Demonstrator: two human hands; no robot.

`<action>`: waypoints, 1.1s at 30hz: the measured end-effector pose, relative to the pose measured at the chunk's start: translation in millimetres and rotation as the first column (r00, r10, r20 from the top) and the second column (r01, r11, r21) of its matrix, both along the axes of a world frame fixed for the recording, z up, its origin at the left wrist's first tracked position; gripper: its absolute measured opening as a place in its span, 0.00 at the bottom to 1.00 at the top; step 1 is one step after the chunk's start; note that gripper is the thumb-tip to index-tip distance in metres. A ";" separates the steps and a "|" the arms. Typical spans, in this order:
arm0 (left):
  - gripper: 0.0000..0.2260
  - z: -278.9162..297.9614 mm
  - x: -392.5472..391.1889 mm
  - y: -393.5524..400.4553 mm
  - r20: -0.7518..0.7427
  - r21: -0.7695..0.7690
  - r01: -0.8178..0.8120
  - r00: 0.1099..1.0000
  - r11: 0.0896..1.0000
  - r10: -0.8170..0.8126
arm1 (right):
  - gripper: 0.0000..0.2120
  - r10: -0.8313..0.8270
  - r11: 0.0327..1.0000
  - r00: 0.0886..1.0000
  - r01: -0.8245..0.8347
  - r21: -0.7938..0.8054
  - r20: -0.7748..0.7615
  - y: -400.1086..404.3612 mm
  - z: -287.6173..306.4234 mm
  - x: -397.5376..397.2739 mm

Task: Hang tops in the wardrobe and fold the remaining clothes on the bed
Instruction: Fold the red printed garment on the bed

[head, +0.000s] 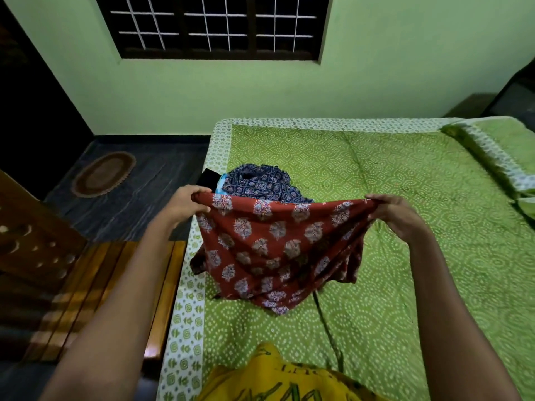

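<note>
- Red printed garment held up over the bed, stretched by its top edge between both hands; lower folds droop and touch the green bedspread near the bed's left side.
- Left hand: fingers and thumb curled, pinching the garment's top left corner.
- Right hand: fingers curled over the top right corner, bunching the cloth in its grip.
- Just behind the raised garment, a pile of clothes lies on the bed: dark blue patterned fabric on top, a sliver of light blue at its left, a black piece at the far left by the bed's edge. The red garment hides the pile's near part.
- A dark thin cord or strap trails from under the garment toward the near edge of the bed; cannot tell what it belongs to.
- Pillow in matching green print at the bed's far right corner.
- Yellow top worn by the person, bottom of view, carries dark lettering; too cut off and creased to read.
- Left of the bed: wooden bench or frame, carved dark wood beside it.
- Oval brown mat on the dark floor, well apart from the bed.
- Barred window in the green wall, dark outside.
- No readable brand or label anywhere.
</note>
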State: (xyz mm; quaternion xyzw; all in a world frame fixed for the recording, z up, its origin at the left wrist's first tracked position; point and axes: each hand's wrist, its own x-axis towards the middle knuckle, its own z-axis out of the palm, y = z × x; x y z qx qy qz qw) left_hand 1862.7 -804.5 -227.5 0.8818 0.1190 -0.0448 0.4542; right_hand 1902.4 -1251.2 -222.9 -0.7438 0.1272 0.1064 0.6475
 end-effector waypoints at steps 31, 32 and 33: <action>0.11 102.2 35.7 -100.8 0.087 -0.685 0.404 0.872 0.607 -0.482 | 0.10 0.760 0.614 0.407 -0.192 -0.765 0.507 160.3 106.6 15.8; 0.09 104.0 35.8 -101.9 0.085 -0.686 0.402 0.872 0.606 -0.482 | 0.12 0.740 0.644 0.429 -0.232 -0.729 0.518 160.2 107.9 15.1; 0.08 105.0 36.6 -103.3 0.092 -0.687 0.405 0.872 0.604 -0.481 | 0.13 0.727 0.666 0.444 -0.267 -0.696 0.524 159.3 109.6 13.9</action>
